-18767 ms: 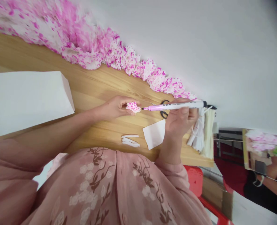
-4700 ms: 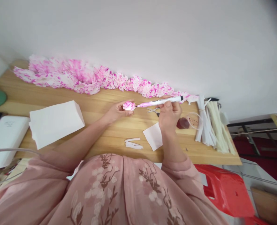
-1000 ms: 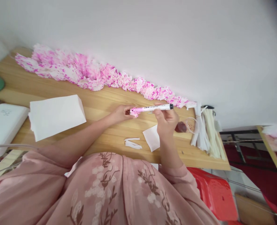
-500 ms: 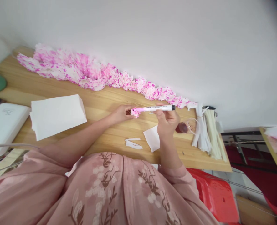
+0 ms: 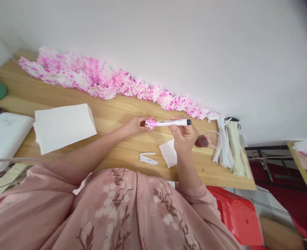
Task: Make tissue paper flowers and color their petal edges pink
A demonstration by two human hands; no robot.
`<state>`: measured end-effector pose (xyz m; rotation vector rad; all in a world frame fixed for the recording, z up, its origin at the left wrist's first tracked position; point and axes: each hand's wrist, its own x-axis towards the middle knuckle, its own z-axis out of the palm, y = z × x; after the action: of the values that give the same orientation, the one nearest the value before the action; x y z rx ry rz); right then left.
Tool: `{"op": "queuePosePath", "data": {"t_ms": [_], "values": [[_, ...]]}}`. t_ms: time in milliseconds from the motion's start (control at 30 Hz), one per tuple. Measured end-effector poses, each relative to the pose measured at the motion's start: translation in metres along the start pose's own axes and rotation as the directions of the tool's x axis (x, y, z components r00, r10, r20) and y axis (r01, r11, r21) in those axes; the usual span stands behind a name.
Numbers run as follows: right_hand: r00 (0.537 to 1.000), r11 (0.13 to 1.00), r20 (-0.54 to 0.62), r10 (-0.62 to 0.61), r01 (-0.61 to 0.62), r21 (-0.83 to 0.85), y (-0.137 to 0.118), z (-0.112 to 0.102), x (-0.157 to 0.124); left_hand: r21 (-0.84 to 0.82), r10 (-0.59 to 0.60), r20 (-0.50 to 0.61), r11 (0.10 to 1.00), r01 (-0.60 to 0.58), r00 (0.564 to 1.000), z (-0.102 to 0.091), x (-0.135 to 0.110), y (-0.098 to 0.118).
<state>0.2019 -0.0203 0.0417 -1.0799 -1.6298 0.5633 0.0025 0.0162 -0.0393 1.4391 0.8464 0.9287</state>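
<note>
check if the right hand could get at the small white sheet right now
Probably yes, though the right hand holds a marker, so it may need to put that down first. The small white sheet lies close by, with nothing seen lying on it.

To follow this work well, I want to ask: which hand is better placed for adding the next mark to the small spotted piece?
Probably the right hand: it holds the marker, pointed at the small spotted piece. The left hand is busy holding that piece.

A wooden table (image 5: 111, 111) stands against a pale wall (image 5: 169, 41), near a red stool (image 5: 239, 215).
</note>
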Motion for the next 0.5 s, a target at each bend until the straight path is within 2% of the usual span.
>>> {"op": "queuePosePath", "data": {"t_ms": [100, 167, 200, 267, 333, 400, 467, 500], "values": [[0.999, 1.000, 0.034, -0.008, 0.008, 0.016, -0.001, 0.002, 0.001, 0.005, 0.004, 0.002, 1.000, -0.004, 1.000, 0.000, 0.001, 0.000], [1.000, 1.000, 0.017, -0.007, 0.007, 0.012, -0.006, 0.000, 0.002, 0.013, 0.006, -0.005, 1.000, -0.006, 1.000, 0.000, 0.001, 0.001], [1.000, 1.000, -0.026, -0.007, 0.007, 0.005, -0.010, -0.002, 0.003, 0.021, 0.006, -0.009, 1.000, -0.006, 1.000, -0.001, 0.001, 0.002], [0.981, 1.000, -0.192, -0.021, 0.019, -0.012, -0.020, -0.013, 0.006, 0.041, 0.001, -0.013, 0.999, -0.001, 1.000, -0.001, 0.000, 0.004], [0.909, 0.998, -0.413, -0.061, 0.061, -0.014, -0.031, -0.033, 0.010, 0.047, -0.005, -0.019, 0.999, 0.006, 1.000, -0.001, -0.001, 0.007], [0.789, 0.991, -0.601, -0.128, 0.129, -0.042, -0.037, -0.058, 0.012, 0.020, -0.008, -0.033, 1.000, 0.008, 0.999, -0.001, -0.001, 0.009], [0.701, 0.979, -0.683, -0.203, 0.158, -0.128, -0.039, -0.083, 0.012, -0.023, -0.010, -0.040, 1.000, 0.009, 0.999, -0.001, -0.001, 0.009], [0.683, 0.980, -0.704, -0.197, 0.126, -0.152, -0.038, -0.094, 0.010, -0.041, -0.013, -0.042, 0.999, 0.012, 0.999, -0.001, 0.000, 0.009]]}}
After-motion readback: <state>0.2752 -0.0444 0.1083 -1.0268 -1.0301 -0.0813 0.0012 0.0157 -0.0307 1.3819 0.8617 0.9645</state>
